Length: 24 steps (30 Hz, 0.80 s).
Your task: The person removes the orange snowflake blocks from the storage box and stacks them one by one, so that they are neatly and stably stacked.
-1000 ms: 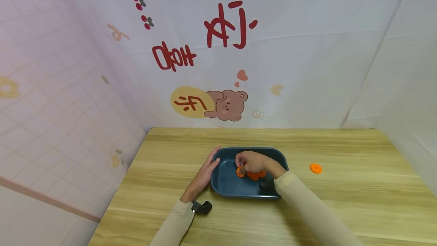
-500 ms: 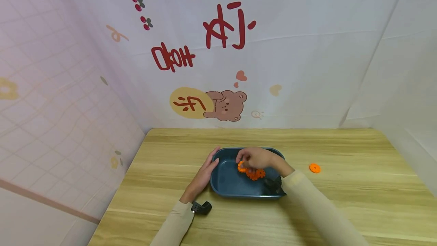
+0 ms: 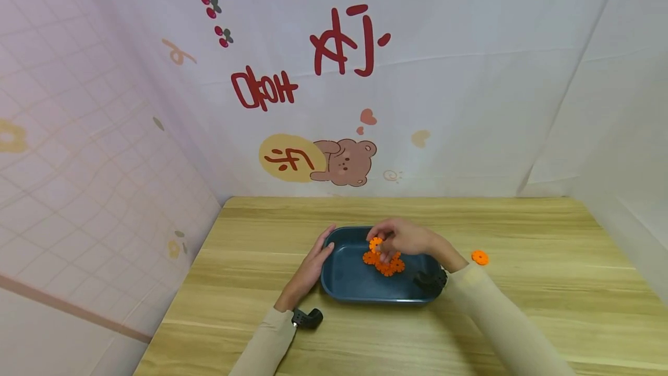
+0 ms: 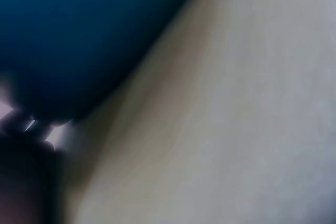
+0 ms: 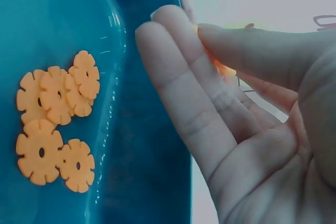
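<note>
A dark blue rectangular tub [image 3: 341, 280] sits on the table. My right hand [image 3: 407, 238] pinches a small orange notched disc [image 3: 374, 243] between thumb and fingertips, above the tub's far half. In the right wrist view, the thumb and fingers hide most of this held disc [image 5: 226, 70]. Several more orange notched discs [image 3: 388, 267] lie loosely overlapping on the tub floor below that hand. Along the tub's left side rests my left hand [image 3: 310, 266], fingers stretched along the outside and thumb at the rim. Blurred tub wall [image 4: 84, 35] fills the left wrist view's upper left.
One orange disc [image 3: 480, 257] lies on the wooden table [image 3: 543, 283] to the right of the tub. Behind the table hangs a white printed cloth [image 3: 469, 91], with another cloth [image 3: 104, 149] along the left side.
My right hand has risen and shifted right and away from me, lifting the pinched disc off the pile. My left hand stays at the tub's side.
</note>
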{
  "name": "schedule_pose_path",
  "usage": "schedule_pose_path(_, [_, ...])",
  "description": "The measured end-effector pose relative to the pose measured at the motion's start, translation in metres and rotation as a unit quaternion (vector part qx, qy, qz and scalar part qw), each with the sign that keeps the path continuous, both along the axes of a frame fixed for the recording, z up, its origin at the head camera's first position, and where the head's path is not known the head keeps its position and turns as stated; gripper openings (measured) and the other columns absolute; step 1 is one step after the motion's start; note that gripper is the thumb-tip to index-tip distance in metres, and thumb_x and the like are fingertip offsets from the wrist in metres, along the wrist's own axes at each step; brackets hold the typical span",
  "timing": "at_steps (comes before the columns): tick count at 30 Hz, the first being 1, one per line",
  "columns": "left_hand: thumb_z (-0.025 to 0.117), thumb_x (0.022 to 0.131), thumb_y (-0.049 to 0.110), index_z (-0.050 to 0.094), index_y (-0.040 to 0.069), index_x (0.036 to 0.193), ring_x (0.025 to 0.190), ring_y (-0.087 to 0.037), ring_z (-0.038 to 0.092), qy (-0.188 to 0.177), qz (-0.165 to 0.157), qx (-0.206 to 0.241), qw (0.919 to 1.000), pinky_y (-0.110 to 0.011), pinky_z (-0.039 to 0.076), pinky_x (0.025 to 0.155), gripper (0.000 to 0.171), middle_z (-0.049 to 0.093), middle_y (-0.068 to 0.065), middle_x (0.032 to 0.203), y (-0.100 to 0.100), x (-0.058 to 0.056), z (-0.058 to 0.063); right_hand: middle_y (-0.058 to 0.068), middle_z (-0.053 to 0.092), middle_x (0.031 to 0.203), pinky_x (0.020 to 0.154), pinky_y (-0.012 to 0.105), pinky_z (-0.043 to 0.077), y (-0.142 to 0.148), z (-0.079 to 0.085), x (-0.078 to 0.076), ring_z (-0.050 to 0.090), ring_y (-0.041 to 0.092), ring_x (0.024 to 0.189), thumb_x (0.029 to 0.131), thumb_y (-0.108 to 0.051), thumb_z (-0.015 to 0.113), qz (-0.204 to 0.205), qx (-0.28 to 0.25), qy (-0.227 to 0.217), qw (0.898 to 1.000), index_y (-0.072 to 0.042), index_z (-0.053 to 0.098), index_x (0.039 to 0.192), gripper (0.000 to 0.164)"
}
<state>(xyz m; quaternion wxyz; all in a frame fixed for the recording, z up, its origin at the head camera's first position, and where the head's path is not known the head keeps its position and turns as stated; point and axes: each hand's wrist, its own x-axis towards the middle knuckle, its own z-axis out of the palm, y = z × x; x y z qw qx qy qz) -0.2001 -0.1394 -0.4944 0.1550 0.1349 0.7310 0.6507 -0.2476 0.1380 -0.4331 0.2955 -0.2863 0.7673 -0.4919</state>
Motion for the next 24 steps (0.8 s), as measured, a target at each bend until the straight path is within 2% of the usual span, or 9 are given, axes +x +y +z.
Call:
schedule_pose_path(5, [0.035,0.110,0.028,0.020,0.024,0.159,0.152,-0.020,0.006,-0.002,0.001,0.000,1.0000,-0.050,0.010,0.122,0.051,0.012,0.001,0.166,0.000,0.001,0.000,0.020,0.064,0.093,0.078,0.039,0.060,0.005,0.000,0.001,0.068,0.047,0.091,0.088,0.015,0.051,-0.012,-0.019,-0.012,1.000,0.003,0.059,0.123,0.038])
schedule_pose_path(8, [0.034,0.110,0.028,0.019,0.021,0.159,0.152,-0.021,0.005,-0.002,-0.001,0.000,1.0000,-0.050,0.009,0.122,0.052,0.012,0.000,0.166,-0.001,0.001,0.000,0.016,0.066,0.095,0.080,0.039,0.059,0.009,0.000,0.001,0.068,0.046,0.092,0.088,0.012,0.058,-0.010,-0.020,0.000,1.000,0.005,0.057,0.126,0.039])
schedule_pose_path(12, [0.034,0.110,0.028,0.018,0.018,0.160,0.153,-0.022,0.005,-0.001,-0.001,0.003,1.0000,-0.051,0.009,0.122,0.053,0.011,0.000,0.166,-0.001,0.001,-0.001,0.014,0.067,0.097,0.083,0.047,0.057,0.015,0.001,0.004,0.069,0.044,0.094,0.089,0.003,0.064,-0.013,-0.014,0.023,1.000,0.003,0.057,0.128,0.040])
schedule_pose_path(17, [0.035,0.110,0.027,0.019,0.019,0.160,0.153,-0.022,0.005,-0.001,0.000,0.007,1.0000,-0.052,0.009,0.122,0.053,0.012,0.000,0.166,-0.001,0.001,-0.001,0.015,0.065,0.101,0.083,0.040,0.058,0.022,0.003,0.007,0.069,0.042,0.099,0.091,-0.002,0.065,-0.024,-0.023,0.027,0.999,-0.001,0.058,0.127,0.036])
schedule_pose_path(20, [0.035,0.110,0.027,0.018,0.017,0.160,0.153,-0.022,0.005,0.000,-0.002,0.008,1.0000,-0.051,0.009,0.122,0.054,0.012,0.000,0.166,-0.001,0.001,-0.001,0.016,0.064,0.103,0.082,0.035,0.058,0.029,0.003,0.009,0.070,0.040,0.097,0.092,0.000,0.064,-0.034,-0.026,0.027,0.999,0.000,0.058,0.127,0.036])
schedule_pose_path(24, [0.034,0.110,0.026,0.016,0.015,0.160,0.153,-0.022,0.005,0.003,-0.005,0.007,1.0000,-0.051,0.009,0.122,0.054,0.011,-0.001,0.166,-0.001,0.001,-0.001,0.015,0.061,0.106,0.079,0.031,0.057,0.039,0.004,0.013,0.070,0.029,0.081,0.091,-0.006,0.068,-0.043,-0.013,0.065,0.997,-0.004,0.061,0.125,0.034])
